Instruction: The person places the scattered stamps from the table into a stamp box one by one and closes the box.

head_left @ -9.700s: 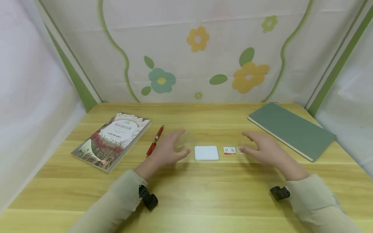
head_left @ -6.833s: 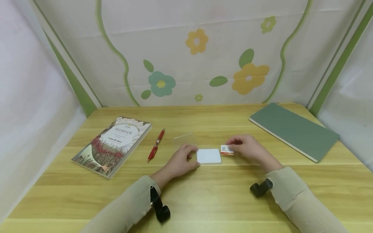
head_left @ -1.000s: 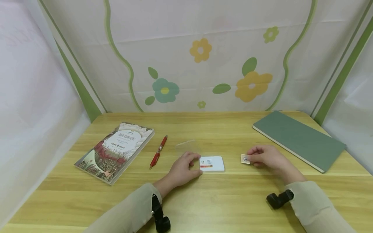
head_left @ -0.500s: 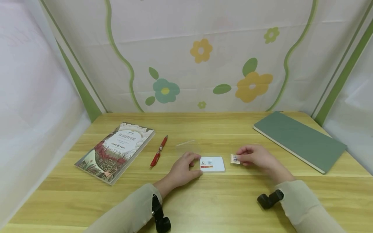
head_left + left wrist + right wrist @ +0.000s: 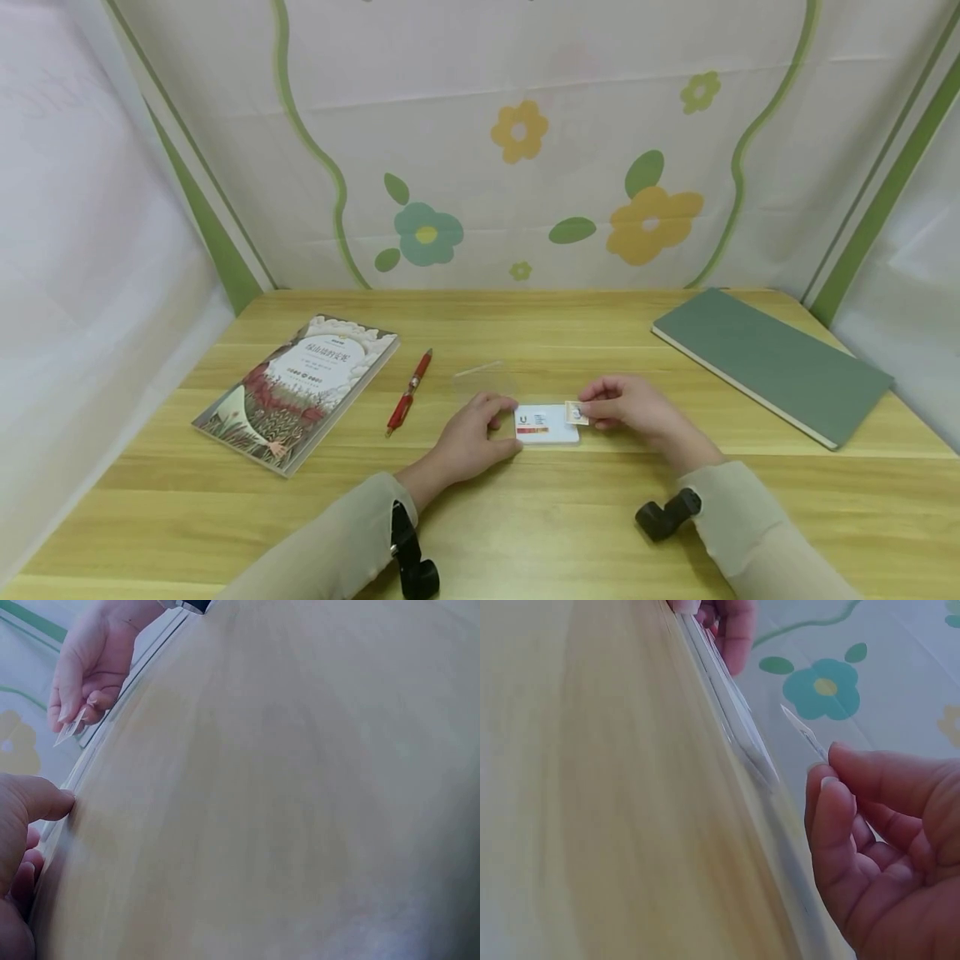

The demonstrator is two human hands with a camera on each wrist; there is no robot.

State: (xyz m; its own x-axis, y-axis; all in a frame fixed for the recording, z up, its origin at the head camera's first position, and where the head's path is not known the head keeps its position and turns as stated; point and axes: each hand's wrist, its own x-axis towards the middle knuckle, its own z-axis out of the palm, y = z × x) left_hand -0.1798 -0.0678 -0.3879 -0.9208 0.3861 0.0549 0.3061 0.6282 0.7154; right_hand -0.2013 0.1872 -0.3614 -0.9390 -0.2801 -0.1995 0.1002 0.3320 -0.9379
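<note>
A flat white rectangular case (image 5: 551, 435) lies on the table, a small card printed with a U logo (image 5: 531, 422) on its left part. My left hand (image 5: 468, 437) holds the case by its left end, thumb at the near corner and index finger at the far one. Between thumb and fingers, my right hand (image 5: 633, 410) pinches a small stamp (image 5: 574, 412) with an orange border, which overlaps the case's right end in the head view. The right wrist view shows the stamp (image 5: 804, 733) edge-on, raised above the case (image 5: 735, 712).
A clear plastic lid (image 5: 480, 382) lies just behind my left hand. Farther left are a red pen (image 5: 408, 393) and an illustrated book (image 5: 296, 392). A green notebook (image 5: 772, 362) lies at the right, on the wooden table (image 5: 540, 517). A flowered cloth (image 5: 465, 150) hangs behind.
My right hand has carried the stamp leftward from the bare table to over the case's right end. Earlier, the logo card went from the table onto the case. My left hand stays put lately.
</note>
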